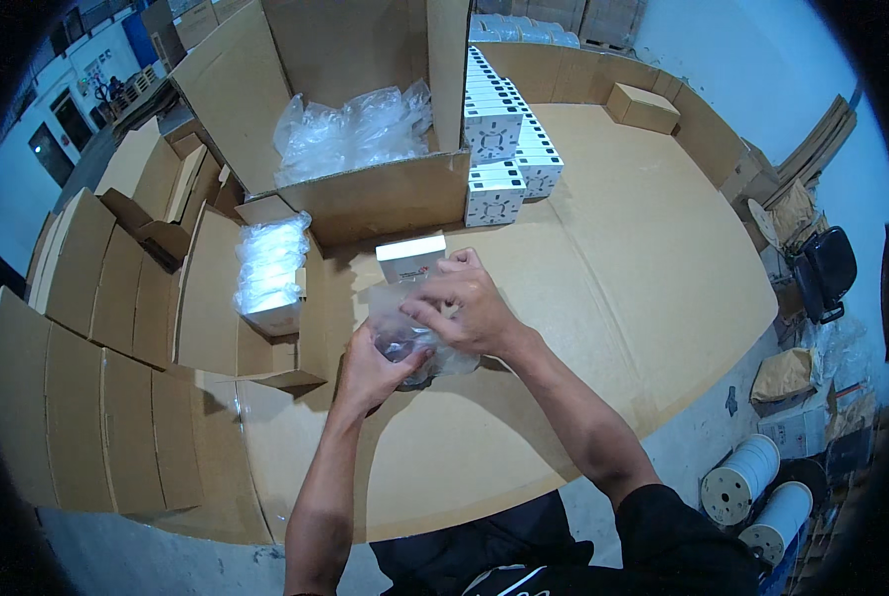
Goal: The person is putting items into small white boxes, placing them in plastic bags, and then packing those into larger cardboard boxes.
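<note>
In front of me both hands are on a crumpled, translucent plastic bag. My left hand grips its lower left side, thumb across the plastic. From above and to the right, my right hand pinches the bag's upper part with bent fingers. Whatever may be inside the bag is hard to make out. Just beyond my fingers a small white box rests on the cardboard-covered table; my right hand partly overlaps it. To the left stands an open carton with several white boxes wrapped in clear plastic.
A large open carton full of loose clear plastic bags stands at the back. Stacked white boxes are right of it. A brown box sits far right by the cardboard rim. Folded cartons line the left edge.
</note>
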`<state>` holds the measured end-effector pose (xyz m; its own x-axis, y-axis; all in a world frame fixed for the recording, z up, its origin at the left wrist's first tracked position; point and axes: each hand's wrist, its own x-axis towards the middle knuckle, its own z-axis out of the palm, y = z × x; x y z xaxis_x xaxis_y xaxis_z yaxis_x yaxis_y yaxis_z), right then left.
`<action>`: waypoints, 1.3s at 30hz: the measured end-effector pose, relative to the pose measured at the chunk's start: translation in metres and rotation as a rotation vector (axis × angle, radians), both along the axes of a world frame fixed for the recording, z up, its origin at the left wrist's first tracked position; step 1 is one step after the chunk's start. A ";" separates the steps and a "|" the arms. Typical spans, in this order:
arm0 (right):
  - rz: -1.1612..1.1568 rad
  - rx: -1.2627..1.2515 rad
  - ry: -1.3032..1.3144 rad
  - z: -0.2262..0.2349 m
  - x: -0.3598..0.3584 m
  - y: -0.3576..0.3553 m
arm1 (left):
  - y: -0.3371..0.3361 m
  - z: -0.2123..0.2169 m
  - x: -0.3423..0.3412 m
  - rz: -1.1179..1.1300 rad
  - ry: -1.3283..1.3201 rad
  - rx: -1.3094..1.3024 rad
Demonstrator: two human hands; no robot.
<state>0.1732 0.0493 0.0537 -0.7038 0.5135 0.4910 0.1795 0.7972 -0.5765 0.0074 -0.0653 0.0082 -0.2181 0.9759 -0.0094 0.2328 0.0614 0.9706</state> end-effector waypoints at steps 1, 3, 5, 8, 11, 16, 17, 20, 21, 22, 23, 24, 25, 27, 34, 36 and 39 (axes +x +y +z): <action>0.002 0.001 0.000 0.000 0.000 0.000 | 0.000 -0.001 0.000 0.012 -0.001 -0.010; -0.034 0.036 0.227 0.001 0.001 0.002 | 0.001 -0.005 -0.002 -0.003 0.014 -0.004; -0.033 -0.017 0.278 0.002 0.002 0.005 | 0.002 -0.003 -0.002 -0.020 0.030 0.001; -0.021 -0.131 0.326 0.002 0.004 0.010 | 0.002 0.003 0.001 -0.051 -0.042 0.031; -0.024 -0.249 0.400 -0.007 0.004 0.016 | 0.000 0.001 0.001 -0.030 -0.096 0.015; -0.105 -0.491 0.577 -0.018 0.011 0.036 | 0.001 0.003 0.002 -0.034 -0.075 0.011; -0.103 -0.490 0.577 -0.019 0.014 0.041 | 0.001 0.004 0.002 -0.033 -0.074 0.012; 0.086 -0.612 0.444 -0.018 0.025 0.053 | -0.002 0.004 -0.001 -0.018 -0.053 0.043; 0.087 -0.611 0.443 -0.017 0.027 0.052 | -0.002 0.001 -0.003 -0.013 -0.083 0.016; 0.073 -0.686 0.358 -0.016 0.029 0.048 | -0.002 0.000 -0.006 -0.007 -0.113 -0.010; 0.060 -0.760 0.272 -0.013 0.030 0.045 | -0.002 -0.001 -0.009 -0.005 -0.113 -0.010; 0.062 -0.760 0.271 -0.017 0.027 0.046 | -0.002 -0.001 -0.012 -0.010 -0.122 -0.010; 0.060 -0.697 0.268 -0.024 0.026 0.048 | 0.000 0.000 -0.012 -0.022 -0.132 -0.009; 0.067 -0.638 0.265 -0.030 0.017 0.048 | 0.000 0.000 -0.012 -0.017 -0.110 -0.014; -0.142 -0.559 0.531 -0.052 -0.005 0.051 | -0.001 -0.001 -0.018 -0.017 -0.071 -0.048; -0.136 -0.662 0.735 -0.050 -0.002 0.057 | 0.001 -0.006 -0.015 -0.009 -0.069 -0.003; -0.030 -0.964 1.039 -0.042 0.002 0.051 | 0.002 -0.003 -0.015 0.007 -0.069 0.016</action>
<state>0.1752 0.1004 0.0115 -0.2277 0.9475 0.2246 -0.6465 0.0254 -0.7625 -0.0073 -0.0638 0.0051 -0.2246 0.9744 -0.0090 0.1654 0.0472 0.9851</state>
